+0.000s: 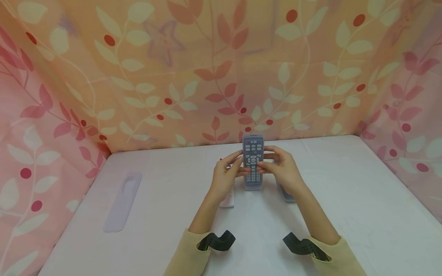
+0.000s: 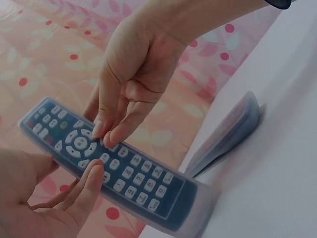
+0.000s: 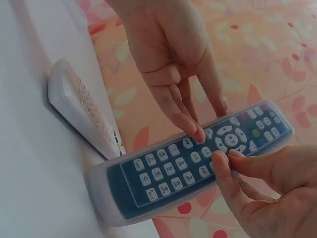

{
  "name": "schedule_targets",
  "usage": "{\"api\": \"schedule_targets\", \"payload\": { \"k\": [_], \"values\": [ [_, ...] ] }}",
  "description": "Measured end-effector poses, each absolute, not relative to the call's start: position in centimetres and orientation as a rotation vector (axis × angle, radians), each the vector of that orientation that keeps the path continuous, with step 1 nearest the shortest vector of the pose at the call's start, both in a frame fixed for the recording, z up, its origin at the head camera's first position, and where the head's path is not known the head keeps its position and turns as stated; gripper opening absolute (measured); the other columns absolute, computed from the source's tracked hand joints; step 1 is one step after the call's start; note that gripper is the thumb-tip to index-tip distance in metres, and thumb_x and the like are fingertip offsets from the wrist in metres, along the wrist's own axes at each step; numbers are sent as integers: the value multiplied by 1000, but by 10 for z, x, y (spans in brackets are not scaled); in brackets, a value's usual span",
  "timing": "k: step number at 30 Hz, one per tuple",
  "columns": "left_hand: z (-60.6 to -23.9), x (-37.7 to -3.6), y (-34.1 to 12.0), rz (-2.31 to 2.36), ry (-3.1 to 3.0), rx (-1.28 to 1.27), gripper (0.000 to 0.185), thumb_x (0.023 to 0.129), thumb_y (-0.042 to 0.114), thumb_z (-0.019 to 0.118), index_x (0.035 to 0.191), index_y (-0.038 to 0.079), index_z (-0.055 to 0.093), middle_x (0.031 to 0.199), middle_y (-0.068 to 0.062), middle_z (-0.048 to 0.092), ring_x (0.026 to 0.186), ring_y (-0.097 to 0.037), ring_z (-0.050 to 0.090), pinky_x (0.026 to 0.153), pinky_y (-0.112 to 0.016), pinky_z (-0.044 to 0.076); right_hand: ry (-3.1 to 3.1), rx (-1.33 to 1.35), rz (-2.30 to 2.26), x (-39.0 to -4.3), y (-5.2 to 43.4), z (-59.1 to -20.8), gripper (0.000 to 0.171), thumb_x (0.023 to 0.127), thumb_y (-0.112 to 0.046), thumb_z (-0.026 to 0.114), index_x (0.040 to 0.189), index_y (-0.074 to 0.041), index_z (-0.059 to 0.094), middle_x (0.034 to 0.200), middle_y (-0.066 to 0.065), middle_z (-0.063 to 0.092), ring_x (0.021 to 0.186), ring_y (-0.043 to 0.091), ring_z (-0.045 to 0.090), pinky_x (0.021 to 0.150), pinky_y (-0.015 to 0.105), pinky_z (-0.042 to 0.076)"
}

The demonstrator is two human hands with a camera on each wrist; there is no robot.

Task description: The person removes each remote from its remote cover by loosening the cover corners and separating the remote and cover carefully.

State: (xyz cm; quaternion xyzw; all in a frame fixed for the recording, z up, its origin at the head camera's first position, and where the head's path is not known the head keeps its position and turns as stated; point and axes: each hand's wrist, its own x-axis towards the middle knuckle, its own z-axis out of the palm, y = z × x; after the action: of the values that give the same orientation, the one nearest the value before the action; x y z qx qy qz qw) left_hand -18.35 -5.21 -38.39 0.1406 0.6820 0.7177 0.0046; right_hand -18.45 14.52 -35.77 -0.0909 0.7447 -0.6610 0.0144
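Both hands, left [image 1: 226, 174] and right [image 1: 281, 168], pinch the dark remote [image 1: 253, 161] by its long edges above the table [image 1: 345, 199] in the head view, which alone shows a clear sleeve [image 1: 122, 201] lying well apart at left. Left wrist view adds another clear sleeve [image 2: 233, 134] behind the remote [image 2: 106, 163]. Right wrist view reveals a white remote [image 3: 84, 109] beneath, with fingertips [image 3: 198, 134] on the keypad.

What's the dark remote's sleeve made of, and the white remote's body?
Sleeve on the dark remote: looks like soft translucent silicone, matte and milky; keys show through and its end overhangs the body. White remote: probably hard moulded plastic with a smooth low sheen and crisp edges. Left hand and right hand hold the dark one.
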Motion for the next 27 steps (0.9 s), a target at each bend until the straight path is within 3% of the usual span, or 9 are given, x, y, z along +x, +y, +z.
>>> {"api": "schedule_targets", "payload": {
  "k": [8,14,21,27],
  "values": [
    [-385,-188,-50,2341,2021,445,32,112,10,51,134,-10,63,132,-24,61,96,-35,77,93,-39,62,2383,-314,-2025,-185,147,-358,43,96,12,67,138,13,58,134,34,61,89,17,78,85,29,64],
    [-385,-187,-51,2370,2008,443,29,110,9,55,127,-12,65,128,-22,62,102,-50,73,93,-39,62,2374,-321,-1995,-185,147,-357,38,100,13,58,138,14,57,135,34,60,99,25,78,89,30,62],
    [-386,-187,-51,2368,2023,452,25,107,7,61,120,-14,67,118,-21,66,97,-32,77,93,-38,62,2349,-296,-1995,-185,147,-356,33,110,-1,50,140,13,57,137,33,62,101,7,72,92,27,61],
    [-386,-187,-52,2313,2073,421,24,105,6,65,118,-13,70,124,-21,67,93,-17,75,93,-35,62,2463,-240,-1889,-184,149,-356,36,109,-14,60,139,6,62,134,24,68,114,13,64,92,26,57]
  ]
}}
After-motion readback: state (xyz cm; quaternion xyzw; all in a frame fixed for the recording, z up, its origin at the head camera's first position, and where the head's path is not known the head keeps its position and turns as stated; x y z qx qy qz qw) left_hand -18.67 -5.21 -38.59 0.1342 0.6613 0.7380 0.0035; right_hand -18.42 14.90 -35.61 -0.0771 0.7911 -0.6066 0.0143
